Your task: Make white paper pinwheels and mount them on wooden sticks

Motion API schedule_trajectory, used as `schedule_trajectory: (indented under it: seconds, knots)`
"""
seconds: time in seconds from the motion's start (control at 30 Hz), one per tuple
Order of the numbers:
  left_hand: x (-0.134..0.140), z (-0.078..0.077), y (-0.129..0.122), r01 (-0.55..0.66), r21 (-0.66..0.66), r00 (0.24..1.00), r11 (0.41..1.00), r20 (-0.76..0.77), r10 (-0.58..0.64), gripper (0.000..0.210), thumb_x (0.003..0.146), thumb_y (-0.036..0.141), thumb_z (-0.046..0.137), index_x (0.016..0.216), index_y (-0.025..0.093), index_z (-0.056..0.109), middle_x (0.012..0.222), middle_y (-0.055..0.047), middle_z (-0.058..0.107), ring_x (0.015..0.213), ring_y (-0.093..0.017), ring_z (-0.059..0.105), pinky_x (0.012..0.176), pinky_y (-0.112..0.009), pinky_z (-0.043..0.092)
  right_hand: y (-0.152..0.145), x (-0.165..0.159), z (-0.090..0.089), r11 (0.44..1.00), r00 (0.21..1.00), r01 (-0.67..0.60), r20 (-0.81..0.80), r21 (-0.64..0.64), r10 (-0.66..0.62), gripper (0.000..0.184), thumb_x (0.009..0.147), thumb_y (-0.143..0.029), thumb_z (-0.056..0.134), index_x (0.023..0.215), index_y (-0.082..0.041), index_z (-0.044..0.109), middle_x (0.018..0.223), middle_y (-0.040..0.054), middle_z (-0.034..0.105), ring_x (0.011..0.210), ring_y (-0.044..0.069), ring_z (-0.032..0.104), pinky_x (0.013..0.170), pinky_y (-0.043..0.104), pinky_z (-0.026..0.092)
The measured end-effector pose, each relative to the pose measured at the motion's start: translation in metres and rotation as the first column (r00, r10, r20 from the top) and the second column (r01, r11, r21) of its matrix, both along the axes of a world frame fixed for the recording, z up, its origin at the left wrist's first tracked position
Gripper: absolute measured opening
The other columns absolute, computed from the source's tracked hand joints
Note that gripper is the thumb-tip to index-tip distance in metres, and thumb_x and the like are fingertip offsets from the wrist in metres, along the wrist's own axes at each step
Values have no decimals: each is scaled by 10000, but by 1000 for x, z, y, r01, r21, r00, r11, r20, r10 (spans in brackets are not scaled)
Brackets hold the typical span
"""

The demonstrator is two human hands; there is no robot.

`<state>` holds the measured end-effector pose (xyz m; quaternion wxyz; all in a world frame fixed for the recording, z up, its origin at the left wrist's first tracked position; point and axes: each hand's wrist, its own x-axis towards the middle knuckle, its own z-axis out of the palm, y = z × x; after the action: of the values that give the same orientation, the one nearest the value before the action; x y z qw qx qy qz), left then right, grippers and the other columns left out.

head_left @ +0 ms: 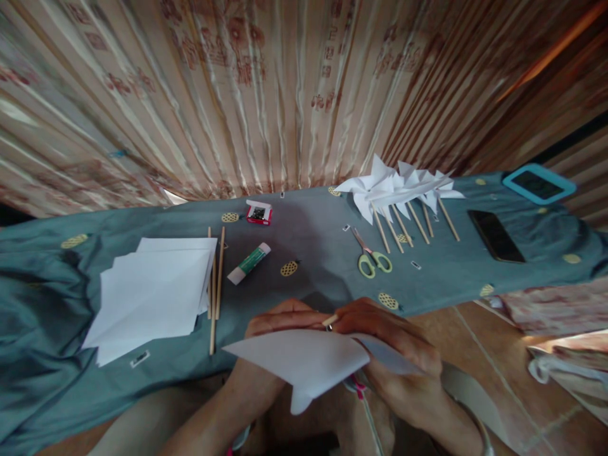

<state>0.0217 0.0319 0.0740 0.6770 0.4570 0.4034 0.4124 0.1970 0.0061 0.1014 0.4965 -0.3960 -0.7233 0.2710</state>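
1. This looks like a room in a home, with a cloth-covered worktop (316,234) in it.
2. The cover is a teal-grey cloth (40,285) printed with yellow pineapples, loose and rumpled at the worktop's left end, like household linen.
3. Behind the worktop hangs a tall, gathered curtain (275,101), beige with reddish printed figures.
4. Beyond the worktop's near right edge shows a floor (503,367) of brownish tiles.
5. On the worktop lie ordinary craft things: white paper pinwheels (392,190), scissors (367,249) and a glue stick (249,263), with a phone (496,235) towards its right end.
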Motion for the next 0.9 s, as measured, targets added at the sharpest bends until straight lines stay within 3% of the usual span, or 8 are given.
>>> schedule_trajectory:
  seconds: [0.13, 0.27, 0.37, 0.5, 0.7, 0.9]
  knots:
    - [0, 4, -2, -23, -49, 1000, 999, -20, 22, 127, 686, 297, 717, 781, 262, 793, 762, -41, 693, 671, -163, 626, 538, -230, 447, 0, -1, -1, 997, 999, 32, 1, -68, -32, 145, 905, -180, 531, 952, -226, 659, 848, 16, 712, 788, 141, 670, 705, 269, 550]
    - [1, 2, -2, -70, 15, 996, 997, -52, 71, 152, 692, 231, 671, 790, 220, 788, 762, -41, 687, 683, -157, 615, 567, -223, 440, 3, -1, -11, 973, 999, 40, -22, -229, -46, 121, 880, -213, 569, 912, -221, 686, 856, 23, 718, 782, 144, 676, 700, 250, 542]
    - [4, -2, 2, -91, 16, 993, 996, -74, 92, 137, 653, 212, 665, 738, 176, 767, 727, -40, 679, 667, -159, 601, 595, -233, 454, 9, -3, -25, 929, 990, 37, -116, -369, -86, 115, 841, -277, 622, 878, -199, 699, 831, 35, 717, 750, 160, 677, 675, 258, 546]
    - [7, -10, 11, -47, 13, 988, 999, -144, 49, 177, 650, 323, 672, 617, 155, 718, 614, -21, 639, 588, -152, 556, 536, -228, 419, 19, -7, -39, 842, 966, 80, -167, -534, -198, 232, 755, -384, 691, 789, -155, 702, 682, 32, 689, 578, 149, 617, 515, 236, 505]
    - [6, -22, 18, -36, 44, 970, 998, -237, 45, 268, 618, 402, 686, 519, 152, 680, 502, -6, 583, 573, -161, 546, 534, -237, 402, 28, -9, -50, 774, 954, 130, -135, -620, -268, 298, 659, -439, 734, 652, -149, 663, 618, 35, 657, 545, 151, 564, 493, 245, 467]
    - [5, -30, 18, -51, 25, 980, 998, -190, 55, 239, 617, 377, 700, 564, 144, 705, 529, -12, 619, 618, -181, 583, 596, -258, 439, 31, -9, -53, 780, 963, 163, -75, -605, -260, 295, 664, -431, 733, 709, -144, 685, 687, 53, 700, 609, 182, 617, 546, 268, 491]
